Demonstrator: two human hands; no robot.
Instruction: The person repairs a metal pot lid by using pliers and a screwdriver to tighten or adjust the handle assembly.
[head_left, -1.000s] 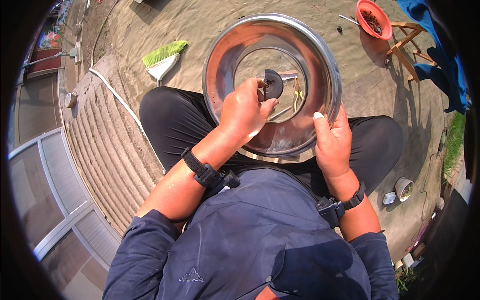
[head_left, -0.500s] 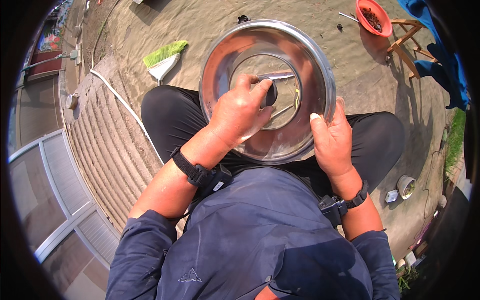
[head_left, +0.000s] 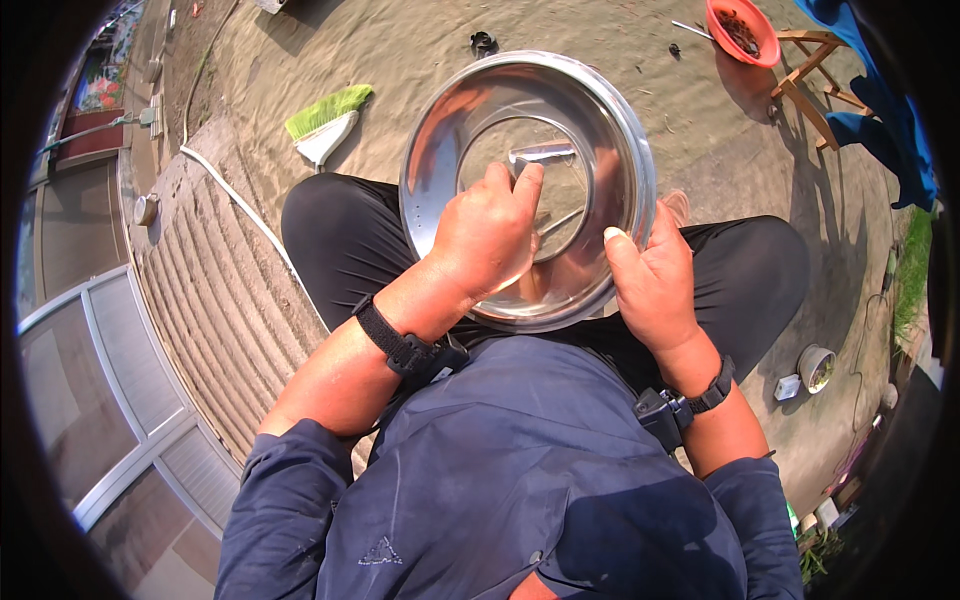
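Observation:
A round metal pot lid with a wide shiny rim and a clear window in its middle is held up over my lap. My left hand is over the window, fingers closed around the lid's dark centre knob, which is now mostly hidden behind them. With my right hand I grip the lid's lower right rim, thumb on the near face and fingers behind. Through the window a silver, bar-like object shows; I cannot tell its kind.
A green-bristled broom head lies on the ground ahead to the left. An orange bowl of dark bits stands far right, by a wooden folding stool with blue cloth. A white hose runs down the left. A small pot sits at right.
The lid has shifted and tilted slightly, and its right edge has moved left with my right hand. My left hand has turned, so its fingers now cover most of the knob.

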